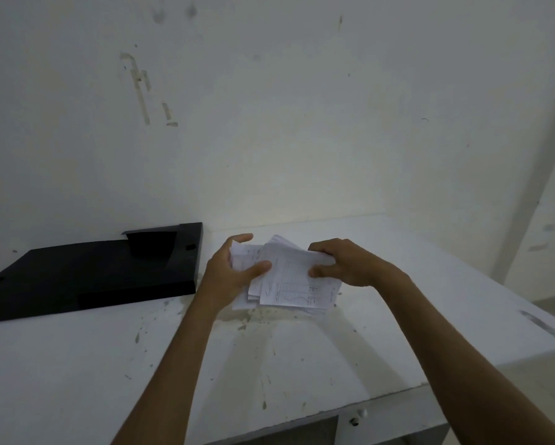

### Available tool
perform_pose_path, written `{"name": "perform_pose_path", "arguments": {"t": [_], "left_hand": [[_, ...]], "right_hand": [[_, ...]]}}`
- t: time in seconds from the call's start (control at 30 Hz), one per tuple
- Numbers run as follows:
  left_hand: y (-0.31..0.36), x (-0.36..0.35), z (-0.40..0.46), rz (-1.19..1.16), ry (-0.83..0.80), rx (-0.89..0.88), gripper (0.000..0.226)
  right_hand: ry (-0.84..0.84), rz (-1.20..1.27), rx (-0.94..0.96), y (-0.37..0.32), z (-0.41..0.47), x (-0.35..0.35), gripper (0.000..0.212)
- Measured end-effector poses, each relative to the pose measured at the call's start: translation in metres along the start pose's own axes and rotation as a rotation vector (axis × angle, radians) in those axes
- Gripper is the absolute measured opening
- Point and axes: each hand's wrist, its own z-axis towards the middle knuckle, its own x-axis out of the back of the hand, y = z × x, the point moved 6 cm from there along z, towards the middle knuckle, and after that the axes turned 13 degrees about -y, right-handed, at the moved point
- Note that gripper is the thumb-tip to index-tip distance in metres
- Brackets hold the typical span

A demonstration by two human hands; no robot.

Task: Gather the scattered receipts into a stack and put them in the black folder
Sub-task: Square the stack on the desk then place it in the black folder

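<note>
Two hands grip one uneven stack of receipts [297, 281]: left hand [229, 273] on its left edge, right hand [345, 263] on its right. One black folder [86, 277] lies on the desk [77, 364], left of the stack.

Stained white table [301, 364], black folder [86, 277] flat on it

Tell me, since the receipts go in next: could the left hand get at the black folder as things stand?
Probably yes. The black folder lies just beside the left hand with bare table between, but its fingers hold the receipts.
</note>
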Motion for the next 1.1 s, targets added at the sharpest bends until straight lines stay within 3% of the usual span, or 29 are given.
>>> {"name": "perform_pose_path", "arguments": {"t": [0.27,0.37,0.47,0.57,0.63,0.7,0.83,0.93,1.1], "left_hand": [[-0.013,-0.021,-0.010,-0.138,-0.033,-0.033,0.068],[-0.021,-0.028,-0.016,-0.202,0.004,-0.033,0.046],[-0.038,-0.025,-0.021,-0.247,0.094,0.033,0.033],[-0.053,-0.025,-0.030,-0.348,0.155,0.073,0.023],[-0.060,-0.026,-0.035,-0.405,0.175,0.094,0.024],[-0.058,-0.024,-0.035,-0.414,0.190,0.085,0.026],[-0.041,-0.011,-0.026,-0.410,0.174,-0.013,0.025],[-0.041,-0.003,-0.022,-0.361,0.140,-0.027,0.036],[-0.070,-0.015,-0.028,-0.303,0.006,0.054,0.056]], "right_hand": [[-0.035,0.017,-0.030,0.011,0.005,-0.016,0.021],[0.001,0.014,-0.014,0.010,0.004,-0.020,0.023],[0.111,0.088,-0.008,0.013,0.001,-0.022,0.011],[0.266,0.372,-0.066,0.037,-0.009,-0.036,0.043],[0.228,0.700,-0.042,0.047,-0.011,-0.061,0.046],[0.223,0.830,0.009,0.046,-0.008,-0.080,0.040],[0.407,0.785,0.107,0.029,-0.006,-0.067,0.032],[0.461,0.712,0.129,0.022,-0.005,-0.057,0.029],[0.342,0.742,0.106,0.029,-0.002,-0.100,0.061]]}}
